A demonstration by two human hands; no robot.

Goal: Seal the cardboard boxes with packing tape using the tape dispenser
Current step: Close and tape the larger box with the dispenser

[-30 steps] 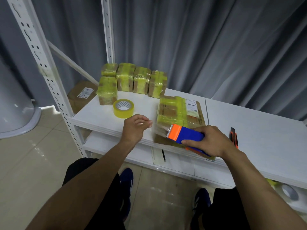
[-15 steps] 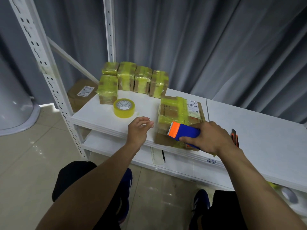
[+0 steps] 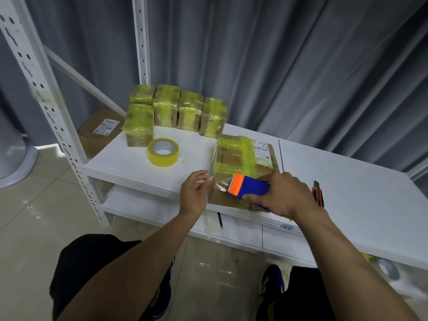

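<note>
A flat cardboard box wrapped in yellow tape lies at the front edge of the white shelf. My right hand grips the blue and orange tape dispenser and holds it against the box's near left corner. A clear strip of tape stretches from its toothed edge toward the box's left side. My left hand hovers just left of the box with its fingers loosely spread; its fingertips are at the tape strip, and whether they touch it I cannot tell.
Several small taped boxes stand at the back of the shelf. A yellow tape roll lies in front of them. An orange utility knife lies right of my right hand. A labelled brown box sits behind the rack post.
My right hand has slid the dispenser forward and up onto the box corner. My left hand has moved right, closer to the box's left side.
</note>
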